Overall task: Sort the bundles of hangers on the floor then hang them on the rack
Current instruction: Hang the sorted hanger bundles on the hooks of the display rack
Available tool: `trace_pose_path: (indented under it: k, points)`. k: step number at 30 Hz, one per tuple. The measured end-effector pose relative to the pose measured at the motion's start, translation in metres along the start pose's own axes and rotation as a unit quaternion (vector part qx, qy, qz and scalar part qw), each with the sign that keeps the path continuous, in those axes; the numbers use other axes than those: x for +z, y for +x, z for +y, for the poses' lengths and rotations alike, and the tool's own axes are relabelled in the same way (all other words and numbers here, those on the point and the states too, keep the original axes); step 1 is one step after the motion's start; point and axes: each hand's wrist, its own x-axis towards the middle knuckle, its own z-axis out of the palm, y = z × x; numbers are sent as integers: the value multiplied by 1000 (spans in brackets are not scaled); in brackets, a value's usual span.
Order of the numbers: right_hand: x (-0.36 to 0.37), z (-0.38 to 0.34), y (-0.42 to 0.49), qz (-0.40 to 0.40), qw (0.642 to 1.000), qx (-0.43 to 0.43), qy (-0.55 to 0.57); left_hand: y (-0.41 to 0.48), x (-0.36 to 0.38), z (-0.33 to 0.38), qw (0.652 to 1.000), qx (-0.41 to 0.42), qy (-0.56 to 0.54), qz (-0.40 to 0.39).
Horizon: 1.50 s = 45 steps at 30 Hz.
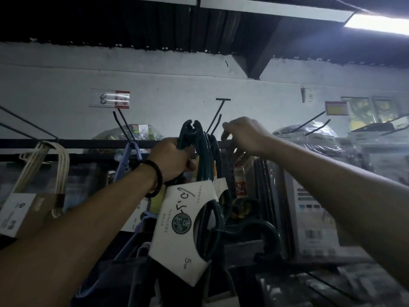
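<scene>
Left hand (171, 159) curls tight round the dark green hanger bundle (191, 131), raised against the rack rail (88, 143) beside a wire peg (218, 117). The bundle's white card sleeve (183, 229) hangs below. Right hand (245, 135) bends its fingers over the rail, and it is unclear whether they hold anything. White hangers (59, 165) hang at left.

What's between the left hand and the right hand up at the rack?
Head view: the hook tops of the dark green hanger bundle that the left hand grips, with a black wire peg behind them.
</scene>
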Motion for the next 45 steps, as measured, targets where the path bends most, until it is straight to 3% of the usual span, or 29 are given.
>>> trace_pose_path:
  k: [3,6,10,14,16,20,29,37,45]
  points:
    - [-6,-17,-22,-60,997,-25,39,13,4,13,999,24,23,40]
    - [-1,-34,-39,-63,997,-40,-29,30,8,26,992,64,84,67]
    - [9,-39,-39,84,975,-66,-193,35,20,42,987,109,92,72]
    - [14,-30,-33,186,950,-37,-247,21,36,41,984,148,51,91]
    - [15,-26,-32,202,947,-22,-248,15,43,32,973,187,109,84]
    - [17,-23,-28,196,950,1,-244,7,53,14,961,236,134,55]
    - [43,-2,-14,184,955,0,-234,11,62,-15,968,184,167,25]
    - [60,15,17,125,960,57,-243,21,64,-46,954,163,252,-17]
    - [85,50,37,27,967,121,-221,17,87,-71,893,125,429,-43]
